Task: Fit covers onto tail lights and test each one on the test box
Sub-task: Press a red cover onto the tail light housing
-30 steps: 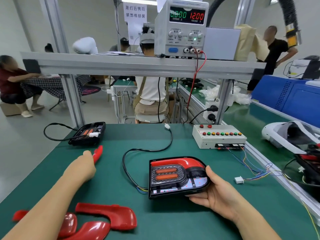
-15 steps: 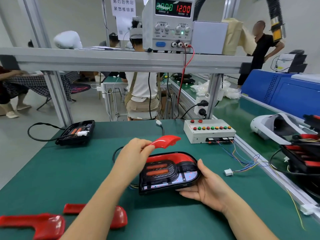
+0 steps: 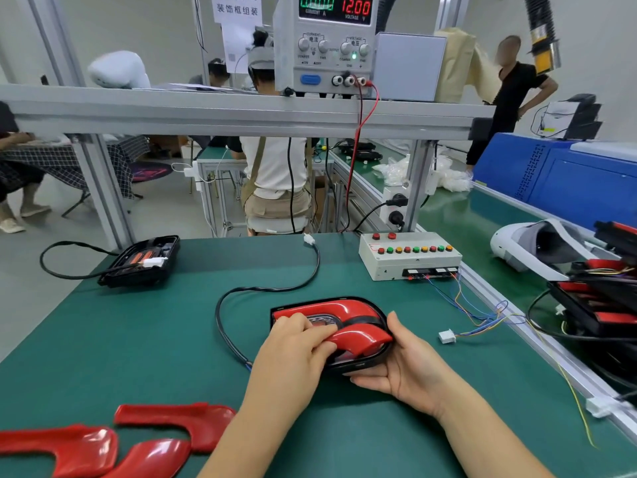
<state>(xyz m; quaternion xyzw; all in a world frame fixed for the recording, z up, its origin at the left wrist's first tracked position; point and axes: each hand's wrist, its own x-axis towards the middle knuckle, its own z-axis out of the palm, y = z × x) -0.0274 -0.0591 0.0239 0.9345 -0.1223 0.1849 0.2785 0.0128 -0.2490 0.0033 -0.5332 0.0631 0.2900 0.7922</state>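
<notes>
Three loose red covers (image 3: 179, 417) lie overlapping at the near left corner of the green table (image 3: 103, 339), glossy sides partly up. Farther back on the left a second tail light (image 3: 141, 262) rests at the table's far edge, its black cord looping off the side and a white plug lying on top of it.

Near the middle, the left hand (image 3: 296, 343) comes in from below with its fingers curled, pinching the left end of a red cover (image 3: 362, 338). That cover sits tilted across the lower half of the tail light (image 3: 324, 307), touching it but not seated flush. The tail light lies flat on the table in front of the person, its upper curve already red. Its black cable (image 3: 220, 322) runs out from the left side, arcs back across the mat and ends in a white connector (image 3: 309, 239) lying unplugged near the far edge.

Just right of the lamp, the right hand (image 3: 403, 363) cups its right and near rim, thumb raised along the edge and fingers wrapped under the front.

Farther right and back stands the test box (image 3: 410, 260), a row of coloured buttons on top. Thin coloured wires trail from its front to a small white plug (image 3: 447, 336) lying loose on the mat, well apart from the lamp's connector. A pile of other tail lights (image 3: 603, 301) sits at the far right
</notes>
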